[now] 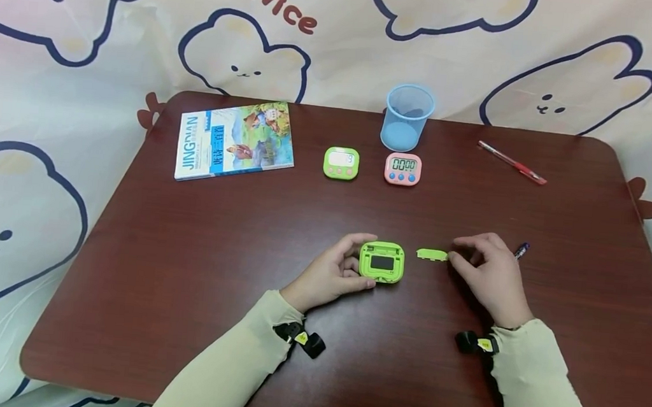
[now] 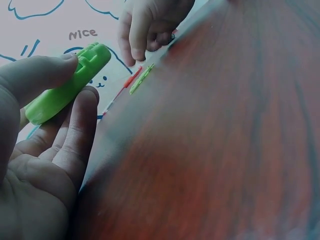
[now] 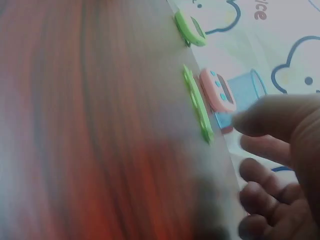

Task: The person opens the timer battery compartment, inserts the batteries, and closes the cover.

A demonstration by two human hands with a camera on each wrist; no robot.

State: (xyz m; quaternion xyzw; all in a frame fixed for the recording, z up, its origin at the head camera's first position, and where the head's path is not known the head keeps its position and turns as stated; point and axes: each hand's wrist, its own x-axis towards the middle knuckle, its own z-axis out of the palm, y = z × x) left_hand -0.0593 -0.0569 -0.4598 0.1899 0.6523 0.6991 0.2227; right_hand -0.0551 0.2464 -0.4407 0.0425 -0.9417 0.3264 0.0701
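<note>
My left hand (image 1: 335,268) grips a green digital timer (image 1: 380,274) by its edges, between thumb and fingers. The timer's back faces up in the head view, with an uncovered recess along its top. To its right, a thin green cover (image 1: 432,254) lies on the table. My right hand (image 1: 490,274) is bent over the table at the cover's right end. In the right wrist view, the thumb and fingers stand apart from the cover (image 3: 199,105) and hold nothing. Just beyond the right hand, a small dark cylinder (image 1: 522,249) shows only partly.
Farther back stand another green timer (image 1: 341,164), a pink timer (image 1: 403,169) and a blue translucent cup (image 1: 406,117). A book (image 1: 236,140) lies at the back left of the brown table (image 1: 192,295). At the back right is a red pen (image 1: 512,162).
</note>
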